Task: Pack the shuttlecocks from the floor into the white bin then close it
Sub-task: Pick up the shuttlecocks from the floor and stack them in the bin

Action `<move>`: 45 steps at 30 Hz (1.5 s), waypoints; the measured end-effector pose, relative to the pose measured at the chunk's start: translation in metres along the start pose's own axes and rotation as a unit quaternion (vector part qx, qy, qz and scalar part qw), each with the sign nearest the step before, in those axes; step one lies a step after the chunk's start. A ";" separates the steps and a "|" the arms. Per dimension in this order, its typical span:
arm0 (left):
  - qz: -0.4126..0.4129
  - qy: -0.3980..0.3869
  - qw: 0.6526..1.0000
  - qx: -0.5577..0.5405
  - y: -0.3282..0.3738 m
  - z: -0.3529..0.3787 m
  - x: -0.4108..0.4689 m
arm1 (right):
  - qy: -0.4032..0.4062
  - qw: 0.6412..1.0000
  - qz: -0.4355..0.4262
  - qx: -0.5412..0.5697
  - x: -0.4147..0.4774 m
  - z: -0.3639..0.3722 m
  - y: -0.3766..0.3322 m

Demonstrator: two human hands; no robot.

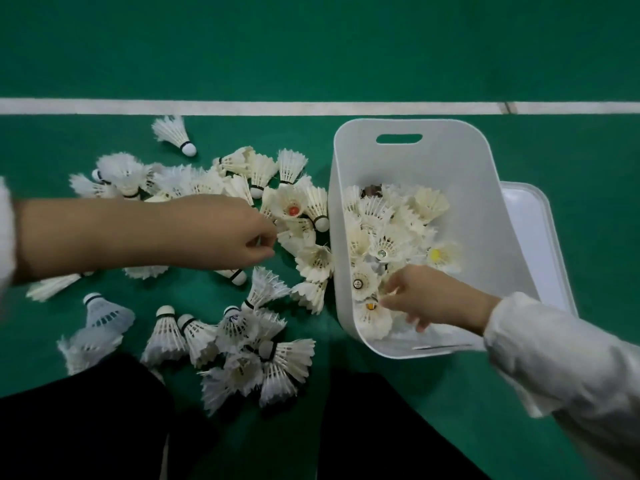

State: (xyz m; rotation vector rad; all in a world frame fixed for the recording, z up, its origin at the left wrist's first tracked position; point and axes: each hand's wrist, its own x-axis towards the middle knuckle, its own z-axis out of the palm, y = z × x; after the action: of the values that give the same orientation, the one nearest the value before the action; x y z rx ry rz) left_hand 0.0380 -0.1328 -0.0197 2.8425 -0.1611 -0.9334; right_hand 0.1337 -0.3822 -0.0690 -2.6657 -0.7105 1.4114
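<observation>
We see the left hand (221, 233) reaching into the shuttlecocks (207, 258) scattered on the green floor (311, 46), fingers curled, though we cannot tell if they grip one. The right hand (426, 296) sits inside the white bin (485, 209), fingers loose over the shuttlecocks already packed there, gripping nothing we can see. The bin stands open just right of the pile, its lid (533, 223) on the floor behind it.
</observation>
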 end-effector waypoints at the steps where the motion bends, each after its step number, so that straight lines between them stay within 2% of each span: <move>1: -0.007 0.000 1.000 0.000 -0.007 0.003 -0.004 | 0.030 0.999 -0.018 -0.033 -0.010 -0.012 -0.005; 3: -0.031 0.012 0.999 -0.004 -0.025 0.013 -0.011 | 0.086 0.990 -0.062 -0.093 -0.027 -0.033 -0.025; 6: -0.083 0.047 0.995 -0.038 -0.058 0.031 -0.022 | 0.121 0.978 -0.131 -0.107 -0.039 -0.052 -0.071; 12: -0.171 0.114 0.971 -0.120 -0.114 0.082 -0.041 | 0.120 0.951 -0.241 -0.151 0.014 -0.010 -0.162; 16: -0.231 0.125 0.952 -0.157 -0.147 0.123 -0.045 | 0.109 0.936 -0.277 -0.186 0.073 0.034 -0.199; 22: -0.311 0.146 0.910 -0.231 -0.173 0.175 -0.055 | 0.072 0.944 -0.242 -0.213 0.127 0.068 -0.228; 26: -0.307 0.201 0.902 -0.227 -0.164 0.195 -0.052 | 0.063 0.953 -0.209 -0.211 0.142 0.082 -0.229; 29: -0.289 0.247 0.906 -0.186 -0.160 0.206 -0.044 | 0.114 0.965 -0.216 -0.100 0.139 0.080 -0.235; 31: -0.286 0.264 0.904 -0.175 -0.162 0.209 -0.038 | 0.158 0.957 -0.236 -0.052 0.137 0.076 -0.238; 34: -0.281 0.264 0.907 -0.170 -0.170 0.211 -0.028 | 0.183 0.954 -0.232 -0.047 0.139 0.076 -0.234; 37: -0.241 0.292 0.913 -0.151 -0.173 0.205 -0.019 | 0.182 0.958 -0.218 -0.051 0.142 0.077 -0.231; 41: -0.202 0.325 0.897 -0.222 -0.175 0.182 -0.016 | 0.166 0.961 -0.212 -0.065 0.143 0.073 -0.236; 45: -0.198 0.291 0.903 -0.246 -0.183 0.155 0.000 | 0.163 0.962 -0.209 -0.061 0.145 0.071 -0.235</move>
State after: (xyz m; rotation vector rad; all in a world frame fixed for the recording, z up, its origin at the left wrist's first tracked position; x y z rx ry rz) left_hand -0.0446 0.0307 -0.1744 2.5498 0.6439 -0.0897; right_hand 0.0586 -0.1242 -0.1645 -2.5285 -1.2550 0.8250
